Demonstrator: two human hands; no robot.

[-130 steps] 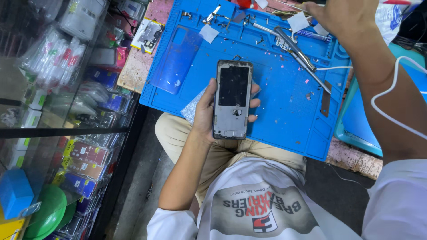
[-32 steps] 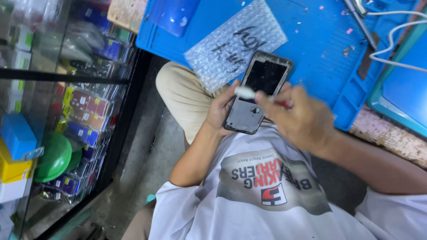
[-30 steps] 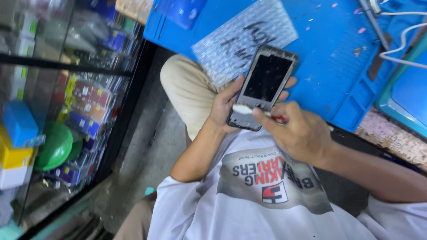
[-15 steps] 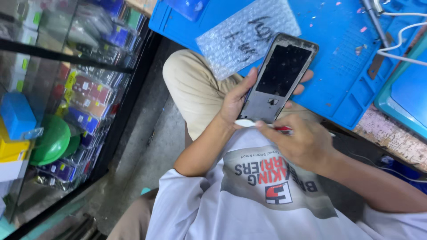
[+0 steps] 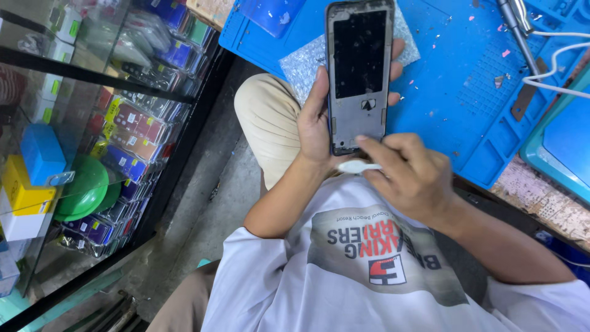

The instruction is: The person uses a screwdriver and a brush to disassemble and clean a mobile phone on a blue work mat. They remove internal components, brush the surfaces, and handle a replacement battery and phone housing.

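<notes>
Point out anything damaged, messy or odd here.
The phone frame in the left hand is stripped open, bare metal showing below its dark panel. Small pink and grey scraps litter the blue mat. The right hand pinches a white tool.

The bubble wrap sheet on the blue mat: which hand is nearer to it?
Left. The left hand holds the phone frame right over the bubble wrap sheet. The right hand sits lower, at the frame's bottom end, pinching a small white tool.

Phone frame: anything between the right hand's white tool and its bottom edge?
Nothing visible. The left hand holds the phone frame upright; the white tool in the right hand sits just below its bottom edge, with no object between.
</notes>
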